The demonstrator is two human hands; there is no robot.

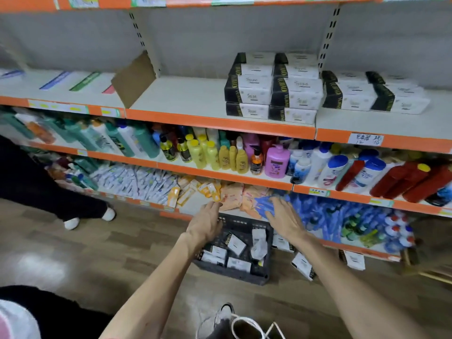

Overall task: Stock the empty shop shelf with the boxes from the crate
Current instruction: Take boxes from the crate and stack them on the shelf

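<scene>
I'm looking down past both bare forearms, and both hands are hanging over the crate. It's a dark plastic one, sitting on the wood floor at the foot of the shelving. The left hand is hovering over the crate's far left corner, fingers loosely extended and gripping nothing. The right hand is spreading flat over the far right corner, fingers straight and apart, palm down, also carrying nothing. Neither hand is touching a box.

Inside the crate I'm seeing a handful of white-and-black boxes lying at odd angles. Two more of the same boxes are lying on the floor just right of the crate.

Up on the pale shelf with the orange front edge, a stacked block of matching boxes is standing toward the right of the middle bay, three layers high at the front. A lower group of boxes is sitting just beside it in the next bay. The left part of the middle bay is showing bare board, with a sheet of brown cardboard leaning at its left end.

Below that, shampoo and lotion bottles are crowding the next shelf, a pink pump bottle among them. At far left, another person's dark trouser legs and white shoes are standing on the floor.
</scene>
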